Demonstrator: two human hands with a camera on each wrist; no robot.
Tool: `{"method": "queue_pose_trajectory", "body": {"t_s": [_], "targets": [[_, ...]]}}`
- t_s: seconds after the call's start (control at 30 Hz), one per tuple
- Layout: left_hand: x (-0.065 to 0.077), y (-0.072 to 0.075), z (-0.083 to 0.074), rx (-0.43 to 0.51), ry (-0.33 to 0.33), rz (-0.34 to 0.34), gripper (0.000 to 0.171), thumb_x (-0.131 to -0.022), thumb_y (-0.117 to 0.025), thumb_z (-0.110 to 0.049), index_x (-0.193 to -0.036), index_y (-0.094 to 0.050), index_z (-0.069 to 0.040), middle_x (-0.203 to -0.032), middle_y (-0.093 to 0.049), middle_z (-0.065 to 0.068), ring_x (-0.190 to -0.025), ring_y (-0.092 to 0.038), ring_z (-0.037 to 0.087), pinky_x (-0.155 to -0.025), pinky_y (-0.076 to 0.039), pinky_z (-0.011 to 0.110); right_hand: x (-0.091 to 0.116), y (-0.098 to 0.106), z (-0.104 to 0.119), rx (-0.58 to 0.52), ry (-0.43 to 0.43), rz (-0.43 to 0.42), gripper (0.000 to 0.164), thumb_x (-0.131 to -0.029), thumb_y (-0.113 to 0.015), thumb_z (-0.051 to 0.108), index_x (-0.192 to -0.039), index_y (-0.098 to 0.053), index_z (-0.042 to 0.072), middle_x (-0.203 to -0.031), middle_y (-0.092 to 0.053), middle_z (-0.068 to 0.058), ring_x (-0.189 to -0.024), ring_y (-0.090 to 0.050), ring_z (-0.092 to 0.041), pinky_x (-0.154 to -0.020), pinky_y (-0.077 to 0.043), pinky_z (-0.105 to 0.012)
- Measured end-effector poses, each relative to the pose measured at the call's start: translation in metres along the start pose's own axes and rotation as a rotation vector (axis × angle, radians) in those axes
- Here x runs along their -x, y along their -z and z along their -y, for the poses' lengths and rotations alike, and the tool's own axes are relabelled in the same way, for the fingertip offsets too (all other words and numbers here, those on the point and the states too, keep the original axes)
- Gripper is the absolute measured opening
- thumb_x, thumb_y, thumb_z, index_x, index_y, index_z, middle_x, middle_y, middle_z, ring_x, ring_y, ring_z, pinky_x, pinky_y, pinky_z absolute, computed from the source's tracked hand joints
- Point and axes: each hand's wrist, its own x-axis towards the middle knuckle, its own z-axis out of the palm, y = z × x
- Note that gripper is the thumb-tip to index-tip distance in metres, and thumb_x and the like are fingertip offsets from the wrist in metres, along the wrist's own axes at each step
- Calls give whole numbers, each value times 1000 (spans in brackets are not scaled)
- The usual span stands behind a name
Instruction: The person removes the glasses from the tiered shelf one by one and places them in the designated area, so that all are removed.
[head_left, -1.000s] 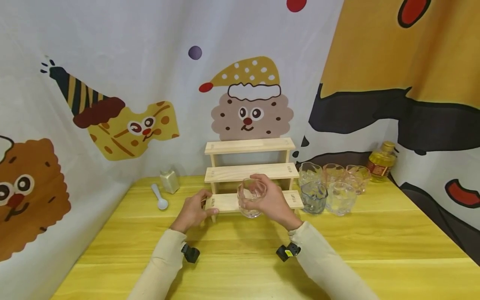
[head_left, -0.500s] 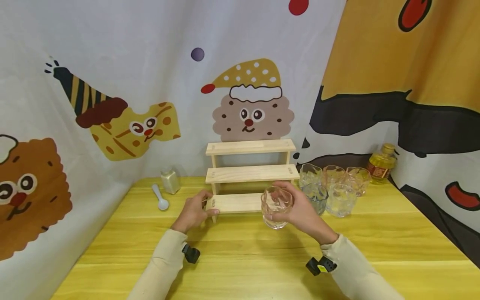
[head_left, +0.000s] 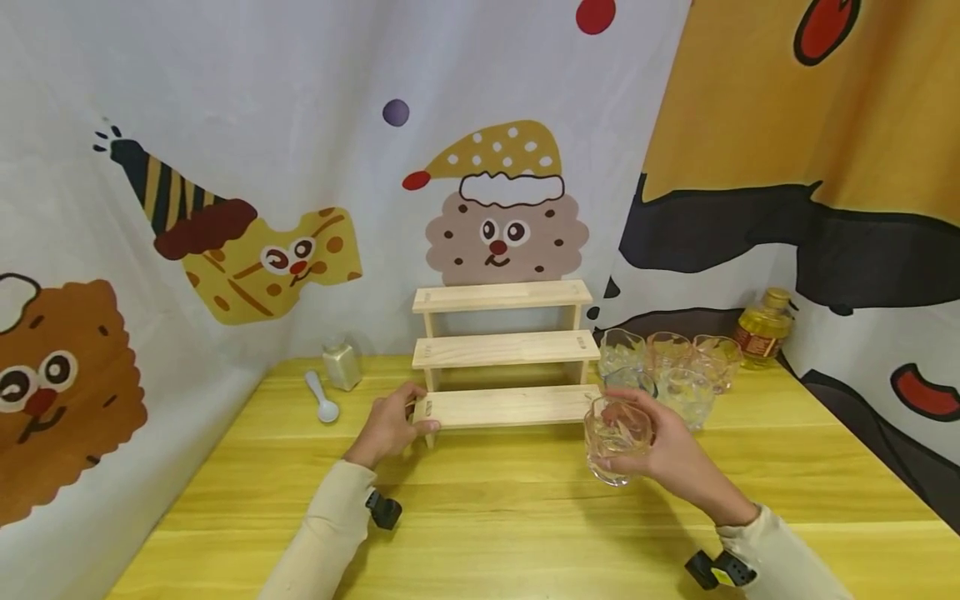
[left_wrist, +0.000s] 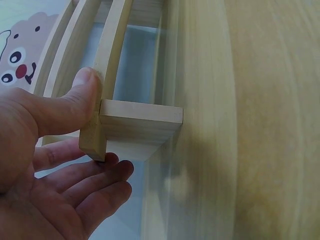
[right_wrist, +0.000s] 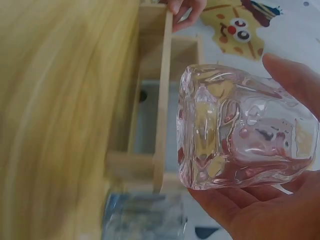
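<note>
A three-step wooden shelf [head_left: 510, 407] stands on the table against the curtain. My left hand [head_left: 390, 425] grips the left end of its lowest board; in the left wrist view the thumb [left_wrist: 82, 90] lies on top and the fingers reach beneath. In my right hand [head_left: 667, 450] is a clear glass with a pinkish tint [head_left: 617, 440], held in the air by its side, in front of the shelf's right end. The right wrist view shows this glass [right_wrist: 245, 130] between thumb and fingers, with a bluish glass [right_wrist: 142, 217] beyond.
Several glasses stand right of the shelf, among them a clear glass [head_left: 686, 398] and a bluish glass [head_left: 628, 380] partly behind my right hand. An oil bottle [head_left: 763, 329] is at the back right. Left of the shelf are a small jar [head_left: 342, 365] and a white spoon [head_left: 322, 398].
My right hand has carried the glass from in front of the lowest board rightward and toward me, past the shelf's right end. My left hand has stayed on the shelf.
</note>
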Motion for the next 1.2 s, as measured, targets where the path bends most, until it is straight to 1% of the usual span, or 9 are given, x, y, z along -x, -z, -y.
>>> {"method": "queue_pose_trajectory", "body": {"t_s": [0.1,0.23,0.33,0.43,0.53,0.77,1.03,1.1,1.2], "targets": [[0,0,0,8,6,0,47,-86,-80,-20,-126,-59,-7,-138,-62,20,-125,-62,40,-102,-55,51,8,11,-9,15,-30,4,82,-77,-88,22,-146,-45,15,-128,-67,-12,-124,-62,-32,-104,-49,-63],[1,0,1,7,17,-1,47,-86,-80,-21,-126,-60,-8,-139,-62,19,-125,-62,40,-103,-55,51,19,26,-23,27,-86,6,83,-78,-88,23,-147,-44,12,-129,-66,-13,-120,-63,-8,-102,-52,-60],[1,0,2,-5,7,-5,47,-86,-80,-21,-126,-60,-7,-139,-62,20,-124,-63,40,-102,-55,51,25,38,-32,15,-127,12,82,-80,-86,21,-148,-41,9,-129,-65,-13,-114,-59,7,-96,-58,-45],[0,1,2,-1,10,-5,46,-86,-80,-22,-126,-60,-8,-139,-61,20,-124,-63,40,-102,-55,51,31,49,-40,13,-155,18,80,-82,-84,18,-148,-40,8,-127,-66,-6,-112,-56,14,-89,-56,-26],[1,1,3,0,12,-4,46,-87,-80,-21,-126,-60,-7,-140,-61,21,-125,-62,40,-102,-55,51,35,59,-47,17,-165,20,80,-82,-83,16,-148,-39,9,-124,-66,1,-111,-54,16,-84,-53,-17],[3,3,3,12,16,-8,46,-87,-79,-18,-127,-59,-6,-141,-60,22,-125,-62,41,-102,-55,51,40,80,-64,73,-207,-8,84,-81,-84,16,-148,-36,4,-120,-67,11,-107,-51,20,-80,-53,-16],[3,-2,2,28,-9,-2,47,-86,-80,-17,-126,-59,-4,-138,-61,22,-124,-62,41,-101,-56,49,45,109,-87,35,-299,-12,83,-83,-82,18,-150,-33,8,-112,-60,32,-102,-51,22,-76,-55,-19],[2,-2,1,30,-12,-3,47,-86,-80,-18,-126,-60,-4,-138,-61,22,-124,-62,41,-101,-56,49,44,116,-93,46,-307,-15,84,-83,-82,18,-150,-32,8,-112,-59,32,-102,-50,23,-76,-55,-20],[2,-3,0,33,-12,-6,47,-86,-80,-18,-126,-60,-4,-139,-61,22,-125,-62,41,-102,-56,50,41,127,-100,96,-323,-22,87,-83,-83,21,-150,-31,4,-115,-61,25,-99,-47,25,-76,-54,-20]]}}
